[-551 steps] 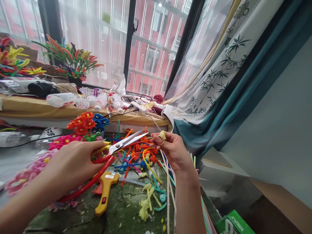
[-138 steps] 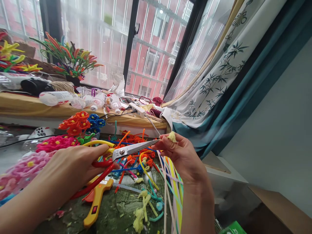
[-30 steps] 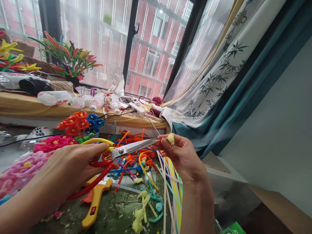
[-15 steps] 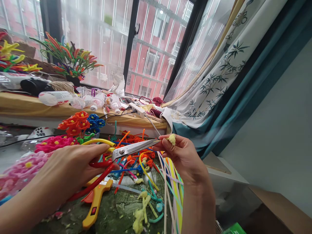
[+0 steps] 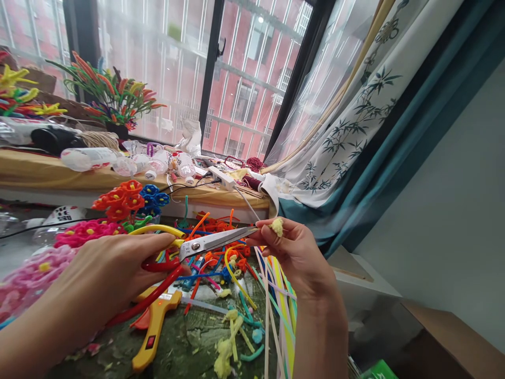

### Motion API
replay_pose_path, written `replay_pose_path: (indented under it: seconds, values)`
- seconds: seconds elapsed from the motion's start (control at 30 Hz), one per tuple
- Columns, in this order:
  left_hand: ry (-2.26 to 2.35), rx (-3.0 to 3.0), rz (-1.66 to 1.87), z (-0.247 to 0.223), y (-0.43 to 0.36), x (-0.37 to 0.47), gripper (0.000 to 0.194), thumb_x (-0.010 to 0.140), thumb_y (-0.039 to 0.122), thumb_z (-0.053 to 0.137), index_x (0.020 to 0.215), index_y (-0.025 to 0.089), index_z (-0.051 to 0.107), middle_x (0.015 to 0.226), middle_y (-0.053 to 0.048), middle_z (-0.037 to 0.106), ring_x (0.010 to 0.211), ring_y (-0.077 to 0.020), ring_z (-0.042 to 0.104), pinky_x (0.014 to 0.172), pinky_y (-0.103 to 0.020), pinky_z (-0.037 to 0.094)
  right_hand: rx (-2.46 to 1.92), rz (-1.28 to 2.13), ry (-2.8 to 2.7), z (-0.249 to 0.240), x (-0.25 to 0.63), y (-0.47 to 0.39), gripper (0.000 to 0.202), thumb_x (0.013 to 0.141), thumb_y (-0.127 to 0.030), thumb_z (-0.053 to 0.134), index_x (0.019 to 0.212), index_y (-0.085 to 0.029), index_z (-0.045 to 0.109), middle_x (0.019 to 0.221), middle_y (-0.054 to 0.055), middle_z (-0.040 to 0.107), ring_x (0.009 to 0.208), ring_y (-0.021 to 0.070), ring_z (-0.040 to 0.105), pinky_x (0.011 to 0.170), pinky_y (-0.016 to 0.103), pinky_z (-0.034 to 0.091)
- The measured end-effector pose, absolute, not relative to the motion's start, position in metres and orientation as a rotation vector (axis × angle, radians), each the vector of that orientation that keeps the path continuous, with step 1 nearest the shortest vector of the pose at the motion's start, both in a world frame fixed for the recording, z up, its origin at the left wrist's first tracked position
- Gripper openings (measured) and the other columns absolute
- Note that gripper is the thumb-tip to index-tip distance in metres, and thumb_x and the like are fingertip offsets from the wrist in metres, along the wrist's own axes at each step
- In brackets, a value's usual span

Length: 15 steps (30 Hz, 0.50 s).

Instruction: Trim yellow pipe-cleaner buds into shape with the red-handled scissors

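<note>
My left hand (image 5: pixel 118 263) is closed round the red handles of a pair of scissors (image 5: pixel 213 242), whose blades point right and look nearly shut. A yellow stem (image 5: pixel 158 229) shows just above its fingers. My right hand (image 5: pixel 300 258) pinches a small pale yellow fuzzy piece (image 5: pixel 277 227) between thumb and fingers. The blade tips reach the fingertips of my right hand, beside this piece; whether they touch it I cannot tell.
A yellow glue gun (image 5: pixel 155 331) lies on the green table (image 5: pixel 189 352) near yellow scraps (image 5: pixel 224 355) and long coloured stems (image 5: pixel 286 310). Fuzzy flowers (image 5: pixel 120 200) stand at left. Bottles (image 5: pixel 89 159) and a power strip (image 5: pixel 222 178) lie on the windowsill.
The scissors and both hands have shifted very slightly left with the view. Both grips look the same.
</note>
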State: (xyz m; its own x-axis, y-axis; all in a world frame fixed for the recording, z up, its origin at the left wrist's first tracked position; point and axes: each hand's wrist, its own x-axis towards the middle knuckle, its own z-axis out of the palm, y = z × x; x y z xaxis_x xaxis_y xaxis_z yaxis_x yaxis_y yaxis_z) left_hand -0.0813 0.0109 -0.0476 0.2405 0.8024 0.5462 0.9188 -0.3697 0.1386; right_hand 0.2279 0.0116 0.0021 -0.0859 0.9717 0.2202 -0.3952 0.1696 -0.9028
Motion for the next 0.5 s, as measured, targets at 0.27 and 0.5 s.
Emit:
replay_pose_path:
  seconds: [0.27,0.5]
  values:
    - [-1.591,-2.337,-0.663,-0.048,0.007,-0.084,0.03,0.089,0.049,0.054,0.106,0.041,0.077,0.1,-0.001,0.087,0.08,-0.0314,0.082,0.057,-0.034,0.045,-0.768,1.287,-1.108,0.01,0.228,0.007,0.036,0.05,-0.038,0.109,0.069,-0.019,0.085,0.065,0.006,0.083,0.058,0.0178,0.081,0.051,0.017,0.061]
    - [-1.598,-2.298,-0.702,-0.04,0.0,-0.072,0.031,0.087,0.048,0.056,0.107,0.04,0.079,0.087,0.0,0.086,0.07,-0.0309,0.079,0.055,-0.032,0.039,-0.786,1.288,-1.098,0.01,0.229,0.004,0.038,0.049,-0.043,0.109,0.069,-0.019,0.087,0.063,0.005,0.083,0.056,0.014,0.078,0.052,0.015,0.059]
